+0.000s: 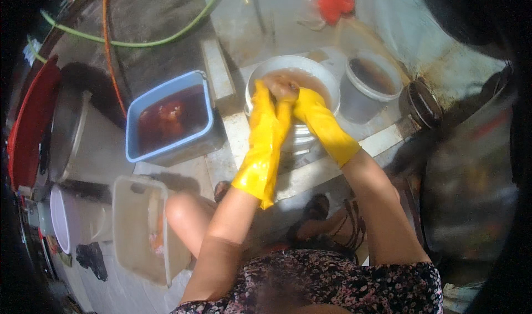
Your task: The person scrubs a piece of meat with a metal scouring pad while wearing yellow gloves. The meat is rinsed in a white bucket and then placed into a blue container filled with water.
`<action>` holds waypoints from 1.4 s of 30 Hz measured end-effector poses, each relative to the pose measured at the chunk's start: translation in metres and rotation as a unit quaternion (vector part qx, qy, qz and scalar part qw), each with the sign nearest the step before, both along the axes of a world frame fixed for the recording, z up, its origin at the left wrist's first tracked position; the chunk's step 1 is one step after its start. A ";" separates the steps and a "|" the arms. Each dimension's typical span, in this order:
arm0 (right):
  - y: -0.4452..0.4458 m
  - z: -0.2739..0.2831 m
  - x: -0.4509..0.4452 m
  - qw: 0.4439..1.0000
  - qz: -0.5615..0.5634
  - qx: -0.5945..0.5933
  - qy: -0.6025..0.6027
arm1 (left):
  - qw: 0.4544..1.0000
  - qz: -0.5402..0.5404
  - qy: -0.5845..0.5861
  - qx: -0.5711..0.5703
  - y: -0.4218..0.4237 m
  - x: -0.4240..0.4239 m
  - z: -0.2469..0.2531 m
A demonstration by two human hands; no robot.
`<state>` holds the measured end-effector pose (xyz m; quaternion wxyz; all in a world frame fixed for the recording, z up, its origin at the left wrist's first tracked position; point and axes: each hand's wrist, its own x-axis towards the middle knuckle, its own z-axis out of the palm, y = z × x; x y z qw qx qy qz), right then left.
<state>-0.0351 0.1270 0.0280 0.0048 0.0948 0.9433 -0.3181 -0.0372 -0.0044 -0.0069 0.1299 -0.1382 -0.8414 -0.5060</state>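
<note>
My left hand [263, 106], in a yellow rubber glove, is around a wet, pale brown lump [283, 86] that looks like raw meat. My right hand [309, 106], gloved the same way, presses in from the other side with its fingertips partly hidden. Both hands are over a round white basin [257, 71] of cloudy brown water [318, 81], and the lump is at about water level. The basin appears to rest on a white bucket [302, 136]. Blur hides the lump's exact shape.
Left stands a blue rectangular tub [131, 137] of dark red liquid with a pale piece in it. A bucket [358, 106] of dark liquid stands right of the basin. A beige bin [139, 231] is by my knee. A green hose [166, 41] crosses the back.
</note>
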 end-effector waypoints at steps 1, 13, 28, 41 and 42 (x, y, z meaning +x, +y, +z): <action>0.012 -0.019 -0.008 1.000 -0.025 0.012 -0.012 | 0.998 -0.016 -0.039 0.042 0.006 0.006 0.016; 0.028 -0.058 -0.021 0.947 -0.030 -0.319 0.022 | 0.965 -0.099 -0.149 0.190 0.009 -0.043 0.007; 0.061 -0.051 -0.047 0.950 -0.109 0.276 -0.099 | 0.970 -0.103 -0.196 0.102 0.035 -0.081 0.003; 0.092 -0.083 -0.074 0.983 0.019 0.162 0.083 | 0.984 -0.037 -0.161 0.067 0.066 -0.103 -0.006; 0.095 -0.087 -0.071 0.982 0.049 0.154 0.096 | 0.992 -0.034 -0.115 0.044 0.076 -0.104 -0.003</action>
